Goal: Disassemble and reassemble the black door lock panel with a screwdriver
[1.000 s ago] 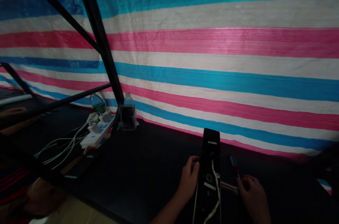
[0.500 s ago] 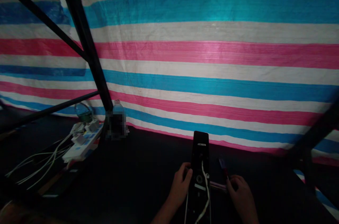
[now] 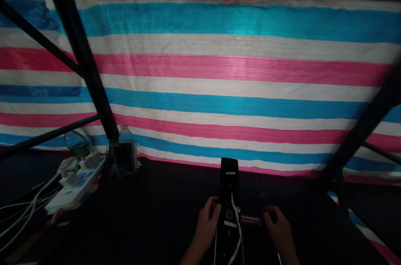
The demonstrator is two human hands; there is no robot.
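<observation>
A long black panel (image 3: 224, 231), with a twisted white cable (image 3: 235, 215) along its face, stands tilted in front of me. My left hand (image 3: 208, 217) grips its left edge between thumb and fingers. To the right, my right hand (image 3: 277, 223) is closed around a slim tool that looks like a screwdriver (image 3: 263, 200), with a partly red handle pointing away from me. A thin shiny length shows below that hand. Between the panel and my right hand lies a pinkish strip or wire bundle (image 3: 250, 219); the dim light hides what it is.
On the left a white power strip (image 3: 67, 196) carries plugs and white cables (image 3: 31, 202). Behind it are a clear container (image 3: 77, 144) and a bottle (image 3: 126, 135), partly blurred out. Dark metal posts (image 3: 84, 62) frame a striped plastic sheet (image 3: 219, 85) behind the black table (image 3: 156, 206).
My view has turned slightly right, so everything appears shifted left. The tool in my right hand has tilted or turned a little; my left hand keeps its hold on the panel.
</observation>
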